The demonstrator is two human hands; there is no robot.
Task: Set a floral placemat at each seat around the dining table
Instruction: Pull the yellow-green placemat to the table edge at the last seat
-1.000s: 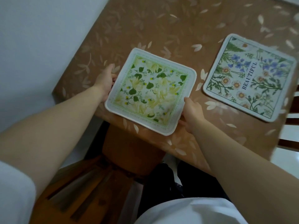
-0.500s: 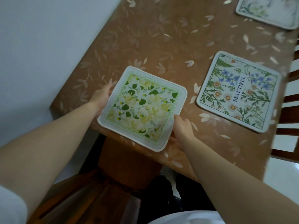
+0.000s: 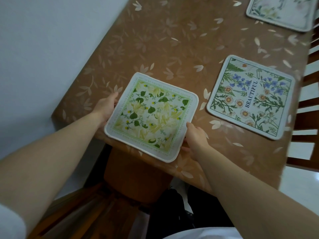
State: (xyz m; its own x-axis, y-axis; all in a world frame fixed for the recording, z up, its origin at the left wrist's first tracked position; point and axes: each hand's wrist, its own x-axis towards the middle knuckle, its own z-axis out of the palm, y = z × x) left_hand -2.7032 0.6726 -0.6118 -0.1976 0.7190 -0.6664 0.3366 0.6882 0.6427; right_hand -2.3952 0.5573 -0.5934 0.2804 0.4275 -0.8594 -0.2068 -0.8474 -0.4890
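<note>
A yellow-and-green floral placemat (image 3: pixel 151 116) lies at the near edge of the brown leaf-patterned table (image 3: pixel 155 40), its near corner overhanging the edge slightly. My left hand (image 3: pixel 105 107) grips its left edge, thumb on top. On the mat's right edge, my right hand (image 3: pixel 195 137) pinches with the thumb above and the fingers beneath. A second placemat (image 3: pixel 250 99), with blue flowers, daisies and the word BEAUTIFUL, lies flat to the right. A third pale floral placemat (image 3: pixel 279 12) lies at the far right, cut off by the frame.
A pale wall (image 3: pixel 34 49) runs along the table's left side. A wooden chair (image 3: pixel 77 204) stands under the near edge, below the held mat. The slatted back of another wooden chair (image 3: pixel 310 118) lines the table's right side.
The view has tilted up the table, bringing the third placemat into sight. Both hands keep their hold on the yellow-green mat at the near edge; it has barely shifted.
</note>
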